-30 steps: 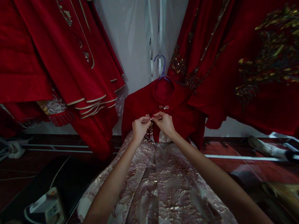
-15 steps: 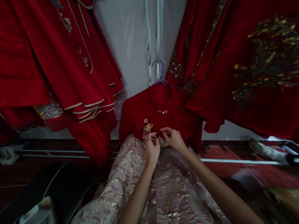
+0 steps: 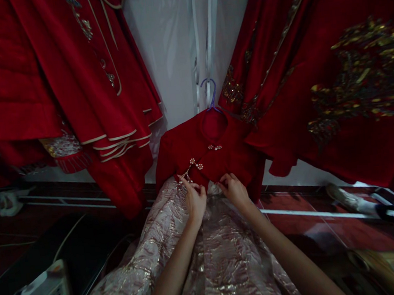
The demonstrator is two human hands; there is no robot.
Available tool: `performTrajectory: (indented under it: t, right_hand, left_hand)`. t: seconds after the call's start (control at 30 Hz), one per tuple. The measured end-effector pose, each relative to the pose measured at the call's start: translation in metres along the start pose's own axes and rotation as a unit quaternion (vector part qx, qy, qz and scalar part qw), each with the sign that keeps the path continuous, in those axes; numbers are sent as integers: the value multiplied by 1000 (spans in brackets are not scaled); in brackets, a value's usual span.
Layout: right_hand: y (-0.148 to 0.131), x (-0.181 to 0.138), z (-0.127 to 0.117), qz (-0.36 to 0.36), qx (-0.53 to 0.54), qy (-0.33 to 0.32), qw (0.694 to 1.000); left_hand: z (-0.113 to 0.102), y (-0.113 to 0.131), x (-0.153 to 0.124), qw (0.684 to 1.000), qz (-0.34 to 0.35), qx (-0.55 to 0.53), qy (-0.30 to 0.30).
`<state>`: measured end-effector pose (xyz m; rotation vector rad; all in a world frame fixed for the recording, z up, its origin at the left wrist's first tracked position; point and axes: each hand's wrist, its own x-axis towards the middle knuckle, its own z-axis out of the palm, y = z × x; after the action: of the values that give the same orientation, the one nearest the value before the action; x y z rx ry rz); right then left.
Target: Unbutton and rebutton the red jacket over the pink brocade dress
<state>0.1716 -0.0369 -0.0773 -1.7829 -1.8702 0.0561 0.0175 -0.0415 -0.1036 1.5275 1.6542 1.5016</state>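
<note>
A short red jacket [image 3: 169, 150] hangs on a purple hanger [image 3: 209, 90] in front of me. Beaded flower fastenings [image 3: 215, 148] sit under its collar. Lower on the front is a flower ornament with dangling beads [image 3: 195, 163]. My left hand [image 3: 196, 200] is closed at the jacket's lower front edge, beside the dangling beads. Opposite it, my right hand [image 3: 235, 189] pinches the other lower front edge. Pale fabric shows between the two hands. A shiny pinkish brocade garment [image 3: 150, 237] spreads below the jacket, under my forearms.
More red garments [image 3: 81, 84] with gold trim hang at left, and a sequinned red garment [image 3: 358, 140] hangs at right. A power strip [image 3: 55, 289] with a white cord lies lower left. A person's shoe [image 3: 346, 197] is at right, near a white rail [image 3: 313, 214].
Both hands have moved slightly down and apart along the jacket's lower front. The dangling beads have swung to the left, over my left fingers.
</note>
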Motion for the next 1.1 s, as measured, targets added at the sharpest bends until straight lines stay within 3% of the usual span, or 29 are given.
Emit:
performTrajectory:
  t: [0.17, 0.3, 0.37, 0.43, 0.5, 0.57, 0.7, 0.83, 0.93, 1.1]
  right_hand:
    - [16, 10, 3, -15, 95, 38, 995]
    - [21, 18, -1, 11, 210, 42, 977]
    - [23, 18, -6, 29, 271, 21, 962]
    - [25, 13, -13, 32, 320, -10, 947]
    - [28, 5, -20, 21, 352, -41, 935]
    - [30, -1, -26, 11, 368, -51, 928]
    - [29, -6, -32, 13, 366, -31, 930]
    - [26, -5, -31, 26, 363, -29, 931]
    - [28, -4, -32, 44, 375, -14, 926]
    - [28, -5, -33, 53, 412, -5, 910]
  left_hand:
    - [-28, -11, 18, 994, -16, -39, 97]
    - [-31, -15, 18, 988, 2, -83, 130]
    - [-25, -16, 16, 989, -22, -88, 116]
    - [-19, -14, 12, 990, -29, -122, 61]
    - [-14, -10, 8, 985, -6, -172, -1]
    - [-12, -6, 4, 982, 20, -186, -28]
    - [-15, -3, 5, 995, 24, -66, 67]
    - [-29, -13, 16, 986, 33, 38, 159]
    - [-40, -23, 24, 990, 25, 44, 131]
    - [-48, -36, 33, 996, -33, 82, 12]
